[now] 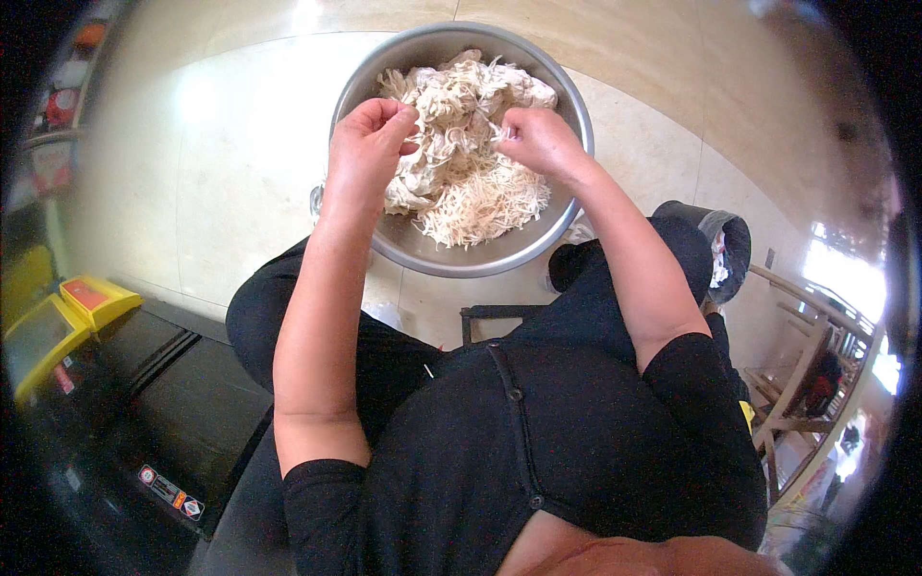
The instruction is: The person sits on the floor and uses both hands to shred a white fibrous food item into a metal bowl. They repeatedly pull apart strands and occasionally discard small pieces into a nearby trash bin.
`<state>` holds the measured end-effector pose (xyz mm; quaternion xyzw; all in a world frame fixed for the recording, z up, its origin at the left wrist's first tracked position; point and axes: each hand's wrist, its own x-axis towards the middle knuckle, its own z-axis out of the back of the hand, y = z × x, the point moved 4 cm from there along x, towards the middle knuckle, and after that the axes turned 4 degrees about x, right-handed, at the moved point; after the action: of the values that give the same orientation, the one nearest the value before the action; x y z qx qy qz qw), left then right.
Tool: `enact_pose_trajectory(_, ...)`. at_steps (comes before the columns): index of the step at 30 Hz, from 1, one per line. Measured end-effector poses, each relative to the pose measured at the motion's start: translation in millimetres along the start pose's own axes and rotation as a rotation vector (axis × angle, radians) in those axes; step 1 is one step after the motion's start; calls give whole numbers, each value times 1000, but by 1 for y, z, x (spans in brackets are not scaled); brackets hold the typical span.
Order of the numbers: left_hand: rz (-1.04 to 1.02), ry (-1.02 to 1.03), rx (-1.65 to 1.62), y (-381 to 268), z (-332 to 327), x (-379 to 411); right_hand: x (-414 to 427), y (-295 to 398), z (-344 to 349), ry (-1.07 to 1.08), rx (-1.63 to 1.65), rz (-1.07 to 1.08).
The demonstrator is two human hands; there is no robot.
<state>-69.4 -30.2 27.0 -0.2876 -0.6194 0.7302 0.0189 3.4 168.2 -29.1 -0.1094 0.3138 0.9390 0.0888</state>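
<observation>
A large round stainless steel basin (569, 194) stands in front of me. Across its back and middle lies a clumped heap of pale, stringy food (461, 93), with some thicker whole pieces in it. Finer loose shreds (482, 205) are piled at the near side. My left hand (371, 137) is over the basin's left part, thumb and forefinger pinched together; whether anything is between them is hidden. Opposite, my right hand (540, 140) has its fingers curled in, with pale strands at the fingertips. A gap separates the two hands above the heap.
Right of my knee stands a dark bin (727, 252) with a plastic liner. At the left are a black chest-like case (180, 403) and a yellow-framed item (94, 306). A wooden rack or chair (799, 389) is at the far right. Pale floor tiles (238, 144) surround the basin.
</observation>
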Motion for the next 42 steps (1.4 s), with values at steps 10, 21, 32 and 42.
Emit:
enact_pose_trajectory(10,-6,-5,2,-6,-7,-3,-13,-23,12,-59,159,-15)
enact_pose_trajectory(21,12,-23,-52,-3,-5,-2,-1,-21,-44,86,-348,2)
enact_pose_trajectory(32,-7,-26,-69,-10,5,-8,-1,2,-24,-149,-314,160)
enact_pose_trajectory(42,2,-27,-84,-12,11,-9,20,8,-54,-155,115,113)
